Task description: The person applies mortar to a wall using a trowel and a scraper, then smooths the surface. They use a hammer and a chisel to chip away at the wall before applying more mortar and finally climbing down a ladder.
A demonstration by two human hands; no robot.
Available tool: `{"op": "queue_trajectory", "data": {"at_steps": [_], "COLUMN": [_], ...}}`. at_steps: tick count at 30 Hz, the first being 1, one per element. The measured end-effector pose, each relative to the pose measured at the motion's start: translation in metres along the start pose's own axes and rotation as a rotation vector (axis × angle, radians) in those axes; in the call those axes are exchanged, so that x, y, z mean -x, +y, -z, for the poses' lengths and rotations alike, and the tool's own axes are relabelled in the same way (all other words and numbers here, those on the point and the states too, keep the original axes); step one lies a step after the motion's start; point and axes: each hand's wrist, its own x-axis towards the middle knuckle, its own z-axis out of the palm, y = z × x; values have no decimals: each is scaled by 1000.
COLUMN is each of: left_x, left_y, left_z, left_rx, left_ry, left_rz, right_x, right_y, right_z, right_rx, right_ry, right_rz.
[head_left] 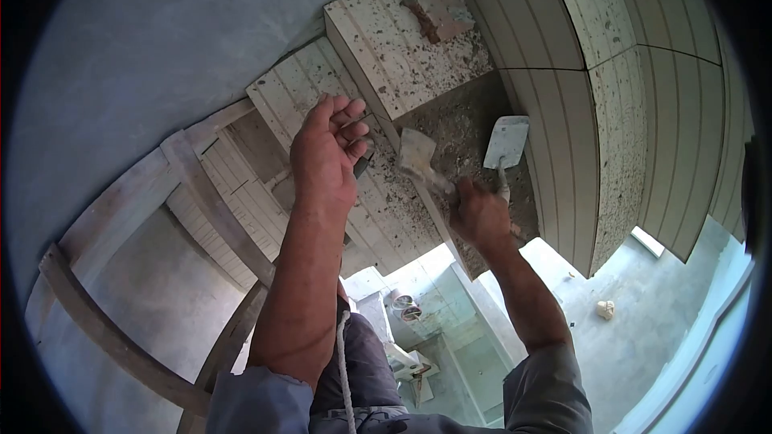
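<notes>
My right hand (481,217) is wrapped round the handle of a scraper-like tool (418,154) with a broad, flat, dirt-caked blade pointing up and left. That blade lies over the edge of a step whose top is bare grey mortar (462,112). Close by, a metal trowel (507,142) rests on the mortar against the tiled riser, its handle running down beside my right hand. Raised over the lower tiled step (386,193), my left hand (330,135) has loosely curled fingers, somewhat apart, and holds nothing. Crumbs of mortar are scattered on that step.
A broken brick piece (442,14) sits on the dirty tiled landing (378,32). Striped tiled steps (547,112) rise at right, beside the grey wall (193,24). A wooden ladder-like frame (217,193) stands at left. Far below are buckets (406,307) and a pale lump (605,309).
</notes>
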Motion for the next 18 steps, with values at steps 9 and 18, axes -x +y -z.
{"op": "queue_trajectory", "data": {"at_steps": [9,18], "left_x": [-3,-6], "left_y": [3,6], "left_z": [-1,-3], "left_rx": [41,40], "left_ry": [4,-2], "left_rz": [32,22], "right_x": [-23,-3], "right_y": [13,0], "right_z": [-11,19], "right_rx": [65,-31], "right_ry": [-93,-36], "right_rz": [-44,200]}}
